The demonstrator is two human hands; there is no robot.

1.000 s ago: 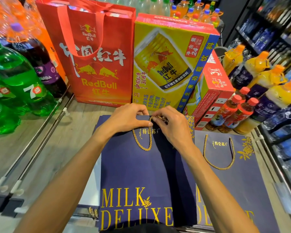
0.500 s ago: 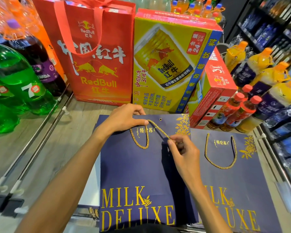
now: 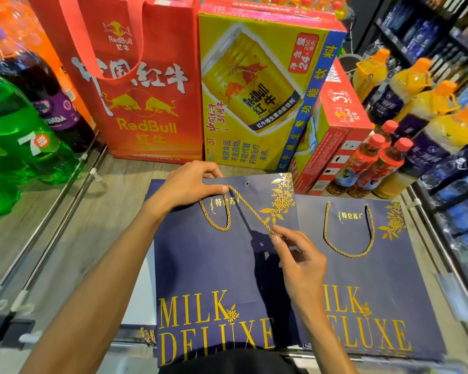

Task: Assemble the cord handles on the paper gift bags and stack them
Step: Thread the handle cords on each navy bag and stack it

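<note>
Soda bottles (image 3: 25, 141) crowd the surface's left edge. One red carrier bag (image 3: 146, 103) and one yellow carton (image 3: 254, 90) stand behind. Left hand (image 3: 189, 186) pinches gold cord (image 3: 251, 210) at the top edge of first navy bag (image 3: 200, 265); right hand (image 3: 300, 261) pinches its free end. Second navy bag (image 3: 389, 279) lies beside, right.
</note>
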